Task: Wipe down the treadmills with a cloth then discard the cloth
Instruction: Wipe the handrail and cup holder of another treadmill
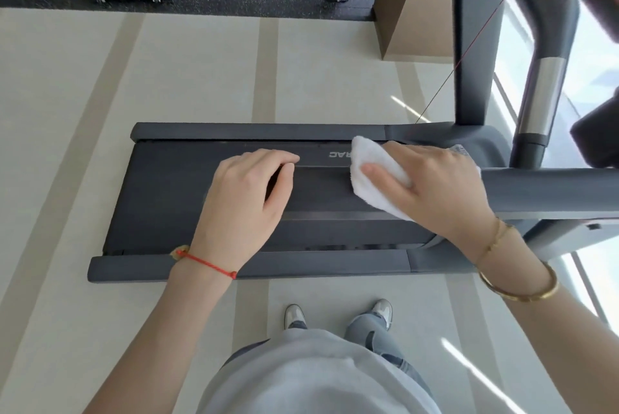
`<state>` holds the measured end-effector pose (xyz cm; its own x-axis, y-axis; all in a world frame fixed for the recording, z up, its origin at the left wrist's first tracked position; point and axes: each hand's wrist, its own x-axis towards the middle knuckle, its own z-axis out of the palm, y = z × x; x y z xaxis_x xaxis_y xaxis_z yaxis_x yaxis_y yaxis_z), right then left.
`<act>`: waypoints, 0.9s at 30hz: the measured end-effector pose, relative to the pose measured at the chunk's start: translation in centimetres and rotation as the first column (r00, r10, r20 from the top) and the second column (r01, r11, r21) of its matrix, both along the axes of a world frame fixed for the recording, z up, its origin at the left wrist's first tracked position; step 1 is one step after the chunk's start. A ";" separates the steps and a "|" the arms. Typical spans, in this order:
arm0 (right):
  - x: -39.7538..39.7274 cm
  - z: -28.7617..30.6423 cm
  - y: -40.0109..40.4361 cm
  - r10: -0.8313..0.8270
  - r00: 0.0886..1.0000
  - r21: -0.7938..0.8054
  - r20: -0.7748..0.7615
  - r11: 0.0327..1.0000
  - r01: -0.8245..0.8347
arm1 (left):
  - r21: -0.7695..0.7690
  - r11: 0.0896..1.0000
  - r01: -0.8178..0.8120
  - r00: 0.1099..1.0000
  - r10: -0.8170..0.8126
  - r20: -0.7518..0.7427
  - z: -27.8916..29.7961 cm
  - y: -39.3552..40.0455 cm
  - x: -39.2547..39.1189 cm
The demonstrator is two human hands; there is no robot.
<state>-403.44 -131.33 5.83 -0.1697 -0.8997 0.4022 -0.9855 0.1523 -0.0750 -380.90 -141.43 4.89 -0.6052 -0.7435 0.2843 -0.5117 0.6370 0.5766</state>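
One cloth [375,179], white and folded, sits pinched in our right hand [432,186] against the treadmill [201,186] handrail, which seems to run leftward; our left hand [248,192] hangs loosely curled, holding nothing, further along that rail.

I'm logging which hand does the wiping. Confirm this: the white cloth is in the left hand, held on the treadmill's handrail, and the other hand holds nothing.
Not quite: the hand is wrong. In the head view the white cloth is gripped by the right hand, thumb across it, on the treadmill's handrail. The left hand, loosely curled, holds nothing.
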 end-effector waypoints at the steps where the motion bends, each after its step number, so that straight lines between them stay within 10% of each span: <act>1: -0.3 -0.2 0.1 -0.001 1.000 -0.020 -0.011 1.000 0.001 | -0.014 1.000 0.012 1.000 -0.012 0.005 0.1 0.3 -0.7; 10: -5.5 -3.2 4.3 0.004 0.990 -0.329 -0.144 0.943 -0.051 | -0.044 0.997 0.071 0.997 -0.070 0.009 0.3 3.7 -8.0; 27: -26.0 -3.9 16.0 0.010 0.977 -0.389 -0.215 0.916 -0.095 | -0.032 0.995 0.093 0.994 -0.095 -0.047 1.1 15.9 -30.1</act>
<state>-429.47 -115.37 1.88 -0.0028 -0.6654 0.7465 -0.9914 0.0996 0.0850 -411.03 -125.52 6.00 -0.6572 -0.6746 0.3360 -0.4207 0.6983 0.5792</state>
